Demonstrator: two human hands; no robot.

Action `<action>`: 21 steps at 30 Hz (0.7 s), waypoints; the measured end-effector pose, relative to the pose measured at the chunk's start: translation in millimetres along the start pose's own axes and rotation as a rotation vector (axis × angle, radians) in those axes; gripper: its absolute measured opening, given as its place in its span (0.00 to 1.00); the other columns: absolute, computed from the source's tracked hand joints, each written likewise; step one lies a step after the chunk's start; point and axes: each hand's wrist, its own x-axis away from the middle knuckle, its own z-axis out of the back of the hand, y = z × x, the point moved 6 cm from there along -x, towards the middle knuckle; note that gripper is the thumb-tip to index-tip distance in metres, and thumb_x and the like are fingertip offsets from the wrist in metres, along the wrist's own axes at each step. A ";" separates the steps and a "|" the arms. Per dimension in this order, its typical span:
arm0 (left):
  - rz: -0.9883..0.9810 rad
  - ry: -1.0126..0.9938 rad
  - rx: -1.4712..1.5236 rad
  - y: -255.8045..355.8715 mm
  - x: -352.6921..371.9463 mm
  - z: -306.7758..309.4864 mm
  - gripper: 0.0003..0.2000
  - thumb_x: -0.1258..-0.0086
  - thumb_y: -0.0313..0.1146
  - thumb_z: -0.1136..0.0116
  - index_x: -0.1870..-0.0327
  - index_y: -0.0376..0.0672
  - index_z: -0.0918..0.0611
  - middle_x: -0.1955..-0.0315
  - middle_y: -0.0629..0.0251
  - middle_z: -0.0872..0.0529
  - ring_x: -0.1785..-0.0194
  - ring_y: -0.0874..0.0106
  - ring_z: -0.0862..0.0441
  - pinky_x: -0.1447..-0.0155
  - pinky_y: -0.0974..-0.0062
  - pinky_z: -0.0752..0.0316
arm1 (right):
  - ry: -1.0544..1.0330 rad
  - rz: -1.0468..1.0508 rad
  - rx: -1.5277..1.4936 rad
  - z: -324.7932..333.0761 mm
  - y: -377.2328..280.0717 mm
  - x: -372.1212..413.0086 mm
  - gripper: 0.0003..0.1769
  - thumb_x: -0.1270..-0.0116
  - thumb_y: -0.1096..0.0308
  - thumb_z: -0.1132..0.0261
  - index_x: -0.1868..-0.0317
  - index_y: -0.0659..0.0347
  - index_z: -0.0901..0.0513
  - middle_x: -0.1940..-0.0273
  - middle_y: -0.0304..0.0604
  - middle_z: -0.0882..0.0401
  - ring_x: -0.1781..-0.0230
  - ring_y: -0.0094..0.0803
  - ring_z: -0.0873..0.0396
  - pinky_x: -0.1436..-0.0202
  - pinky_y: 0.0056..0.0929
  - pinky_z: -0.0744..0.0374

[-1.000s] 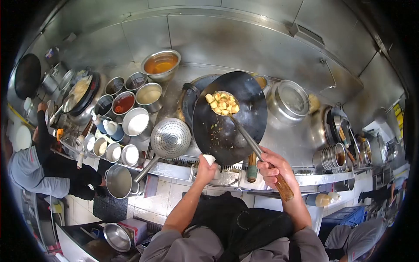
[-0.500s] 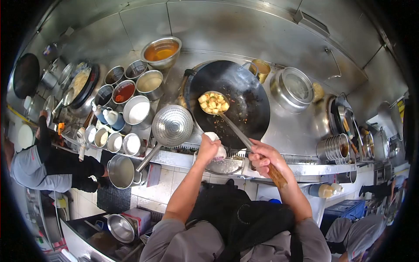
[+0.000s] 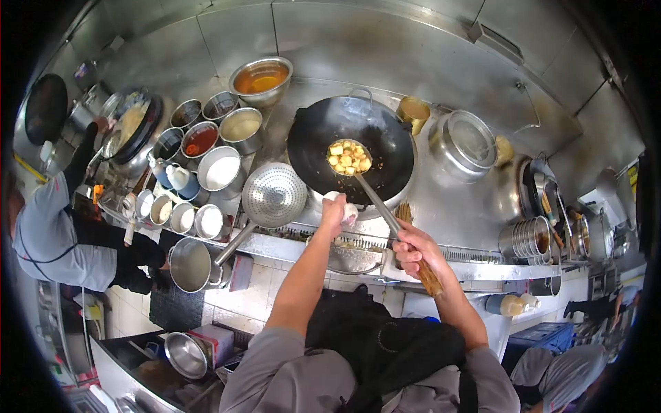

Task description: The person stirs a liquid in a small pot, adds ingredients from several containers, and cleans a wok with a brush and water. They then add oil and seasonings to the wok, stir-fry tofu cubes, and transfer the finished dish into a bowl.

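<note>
Gripping a ladle by its wooden handle, the right hand had its fingers wrapped around the grip, while the left hand clasped a white cloth at the near rim of the wok; whether it also pinched the rim through the cloth could not be told. The ladle's bowl, heaped with golden cubes, lay within the wok's outline, though contact with the wall could not be made out. The ladle was judged stiff and front-heavy, best held on the wood, well back from the metal shaft; the cubes seemed soft, liable to spill if the bowl tipped. The wok appeared heavy, rigid and probably slick, with a loop handle at its far rim. A perforated strainer crowded the left side, a brownish can stood just beyond the far right rim, and a bristled brush lay beside the ladle's shaft. The widest gap opened rightward, along the steel counter before the large pot.
</note>
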 end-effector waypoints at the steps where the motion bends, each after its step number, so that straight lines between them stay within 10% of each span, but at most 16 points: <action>1: 0.032 0.067 -0.020 -4.6 -4.7 5.4 0.16 0.30 0.42 0.43 0.49 0.44 0.28 0.67 0.63 0.19 0.69 0.71 0.18 0.77 0.73 0.22 | 0.024 0.001 0.022 2.1 -2.5 4.8 0.31 0.24 0.67 0.44 0.24 0.52 0.42 0.72 0.33 0.34 0.85 0.11 0.39 0.89 0.14 0.38; 8: -0.085 0.320 0.076 16.9 97.8 74.8 0.25 0.29 0.61 0.49 0.38 0.58 0.31 0.52 0.70 0.20 0.51 0.70 0.20 0.64 0.62 0.21 | -0.006 -0.074 0.227 -1.7 -23.1 46.0 0.32 0.25 0.69 0.44 0.24 0.53 0.41 0.72 0.33 0.33 0.86 0.11 0.40 0.90 0.14 0.40; 12: -0.147 0.338 0.244 -36.4 184.3 154.9 0.17 0.25 0.55 0.48 0.50 0.53 0.26 0.69 0.70 0.17 0.76 0.76 0.20 0.81 0.75 0.28 | -0.092 -0.206 0.460 -9.6 -29.3 57.7 0.32 0.26 0.71 0.45 0.23 0.57 0.43 0.76 0.33 0.35 0.87 0.13 0.40 0.90 0.16 0.41; 21: -0.480 0.645 0.766 -168.9 423.8 207.7 0.17 0.22 0.53 0.51 0.51 0.47 0.28 0.66 0.64 0.18 0.67 0.64 0.14 0.75 0.70 0.22 | -0.610 -0.820 0.762 -74.6 76.2 30.2 0.34 0.22 0.69 0.51 0.21 0.50 0.54 0.76 0.37 0.39 0.92 0.16 0.44 0.95 0.19 0.39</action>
